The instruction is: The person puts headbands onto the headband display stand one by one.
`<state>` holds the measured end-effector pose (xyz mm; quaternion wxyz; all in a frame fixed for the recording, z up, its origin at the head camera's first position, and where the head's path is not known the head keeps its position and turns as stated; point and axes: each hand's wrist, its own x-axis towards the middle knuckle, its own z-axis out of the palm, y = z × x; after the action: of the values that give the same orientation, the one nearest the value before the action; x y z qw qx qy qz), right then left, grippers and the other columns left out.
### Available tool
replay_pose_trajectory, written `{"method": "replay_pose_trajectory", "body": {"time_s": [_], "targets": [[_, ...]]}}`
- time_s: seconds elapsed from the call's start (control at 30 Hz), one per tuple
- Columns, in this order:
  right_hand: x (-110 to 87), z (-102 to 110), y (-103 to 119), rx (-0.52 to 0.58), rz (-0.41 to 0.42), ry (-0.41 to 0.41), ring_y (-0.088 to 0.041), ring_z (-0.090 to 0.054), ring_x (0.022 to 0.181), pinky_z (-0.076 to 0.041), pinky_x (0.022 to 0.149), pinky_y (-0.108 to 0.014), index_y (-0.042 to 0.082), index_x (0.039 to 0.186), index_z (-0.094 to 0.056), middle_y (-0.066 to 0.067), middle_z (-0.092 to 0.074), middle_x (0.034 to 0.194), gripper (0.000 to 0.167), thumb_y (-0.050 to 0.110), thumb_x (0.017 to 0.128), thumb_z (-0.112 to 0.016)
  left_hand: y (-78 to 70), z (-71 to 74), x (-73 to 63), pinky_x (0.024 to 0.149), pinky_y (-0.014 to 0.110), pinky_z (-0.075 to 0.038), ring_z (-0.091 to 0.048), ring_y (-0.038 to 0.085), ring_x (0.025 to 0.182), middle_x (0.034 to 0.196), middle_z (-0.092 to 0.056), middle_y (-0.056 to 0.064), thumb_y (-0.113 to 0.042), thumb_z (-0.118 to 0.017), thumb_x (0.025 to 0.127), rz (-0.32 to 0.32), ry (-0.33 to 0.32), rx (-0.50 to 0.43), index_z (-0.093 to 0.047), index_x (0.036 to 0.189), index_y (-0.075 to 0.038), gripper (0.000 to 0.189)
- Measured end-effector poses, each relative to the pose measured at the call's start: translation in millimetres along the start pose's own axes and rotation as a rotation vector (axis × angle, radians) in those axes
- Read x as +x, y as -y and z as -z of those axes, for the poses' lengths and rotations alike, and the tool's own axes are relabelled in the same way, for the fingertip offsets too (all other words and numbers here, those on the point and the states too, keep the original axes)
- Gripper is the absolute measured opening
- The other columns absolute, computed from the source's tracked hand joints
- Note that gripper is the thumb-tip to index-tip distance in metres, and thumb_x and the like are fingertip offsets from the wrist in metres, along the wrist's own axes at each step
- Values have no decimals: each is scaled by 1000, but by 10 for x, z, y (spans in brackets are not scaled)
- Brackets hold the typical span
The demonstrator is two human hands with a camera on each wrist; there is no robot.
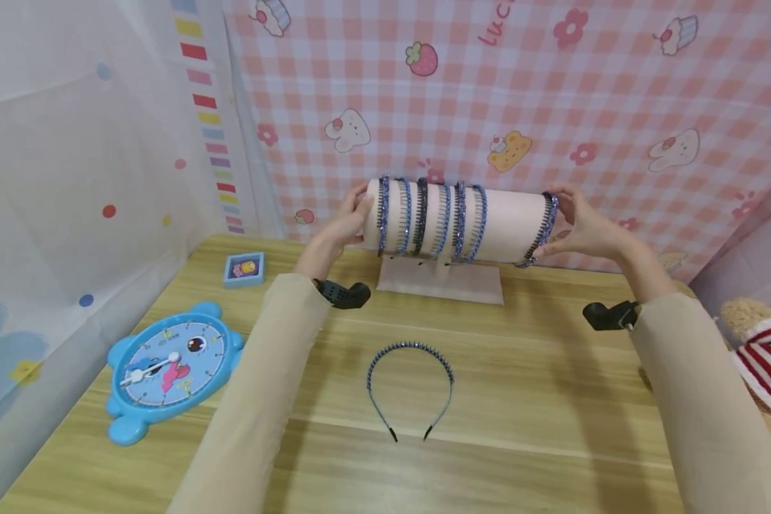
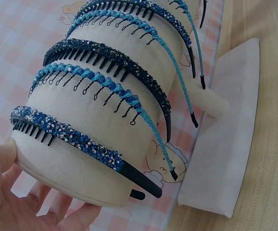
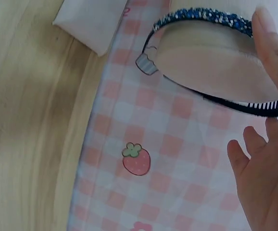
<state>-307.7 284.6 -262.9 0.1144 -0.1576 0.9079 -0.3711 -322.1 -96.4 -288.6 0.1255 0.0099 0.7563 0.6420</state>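
A pale padded headband display stand (image 1: 514,221) lies across the back, its roll carrying several blue and black headbands. My left hand (image 1: 350,218) grips the roll's left end, thumb on the near side and fingers spread around the rim, beside a blue glitter headband (image 2: 71,137). At the other end my right hand (image 1: 581,225) holds a glittery blue headband (image 1: 544,228), which sits slantwise around the roll. In the right wrist view the thumb (image 3: 269,31) lies on its glitter, while a black toothed band (image 3: 245,107) passes below the roll's end, close to the fingertips.
A thin blue headband (image 1: 411,345) lies on the wooden table in front. To the left are a blue toy clock (image 1: 173,364) and a small blue frame (image 1: 244,270). A plush toy (image 1: 767,357) in stripes sits at the right edge. Checked cloth (image 1: 373,86) hangs behind the stand.
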Motion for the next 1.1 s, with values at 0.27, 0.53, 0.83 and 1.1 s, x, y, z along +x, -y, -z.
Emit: {"method": "replay_pose_trajectory", "body": {"time_s": [0.27, 0.53, 0.83, 1.1], "targets": [[55, 20, 43, -155, -9, 51, -38, 7, 140, -8, 110, -62, 13, 143, 11, -16, 15, 152, 119, 22, 68, -81, 2, -19, 8, 107, 49, -34, -30, 28, 134, 152, -18, 3, -37, -28, 99, 20, 3, 11, -13, 145, -31, 49], [78, 16, 141, -289, 41, 25, -44, -14, 136, -14, 108, -64, 9, 147, -1, -24, -10, 151, 121, 29, 62, -84, -4, -16, 9, 107, 49, -34, -29, 28, 134, 151, -19, 3, -38, -27, 99, 17, 0, 20, -13, 145, -32, 49], [195, -55, 282, -555, 135, -65, -40, -38, 121, -30, 103, -60, 5, 142, -24, -23, -39, 137, 115, 45, 53, -85, 7, 7, 18, 108, 50, -32, -28, 28, 136, 152, -16, 3, -38, -27, 99, 14, 3, 20, -11, 146, -31, 50], [271, -125, 432, -632, 91, -35, -42, -29, 130, -16, 108, -62, 9, 144, -20, -20, -33, 143, 119, 55, 54, -81, 0, 0, 17, 108, 50, -33, -29, 28, 135, 152, -18, 3, -37, -28, 99, 4, 3, 12, -12, 146, -32, 50]]}}
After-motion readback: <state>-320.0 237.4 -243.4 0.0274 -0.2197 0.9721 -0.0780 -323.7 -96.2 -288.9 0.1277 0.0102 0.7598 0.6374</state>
